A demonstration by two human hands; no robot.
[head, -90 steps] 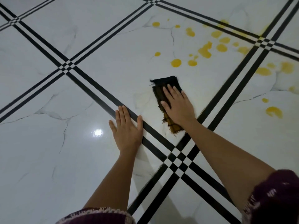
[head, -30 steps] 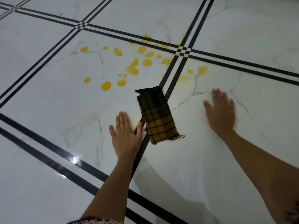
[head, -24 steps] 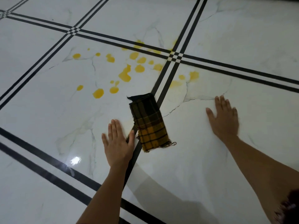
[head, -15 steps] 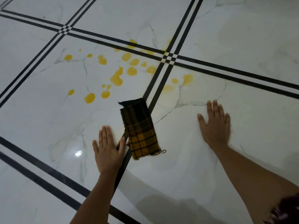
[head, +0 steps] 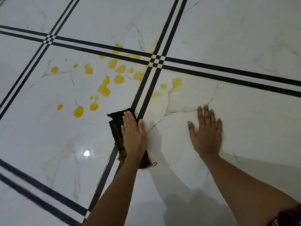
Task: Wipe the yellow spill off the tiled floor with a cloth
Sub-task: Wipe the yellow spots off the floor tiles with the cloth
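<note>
A folded dark plaid cloth lies on the white tiled floor, across a black double stripe. My left hand lies flat on top of it with straight fingers, covering most of it. My right hand rests flat on the bare tile to the right, fingers spread. The yellow spill is a scatter of drops and blotches just beyond the cloth, mostly on the tile to the upper left. A few fainter yellow smears sit right of the stripe.
Black double stripes cross the marble-patterned tiles and meet at a checkered joint beyond the spill. A bright light reflection shines left of my left wrist. A dark red sleeve shows at the bottom right.
My right hand let go of the cloth and moved right onto the bare tile. My left hand has just slid from the floor beside the cloth onto the cloth.
</note>
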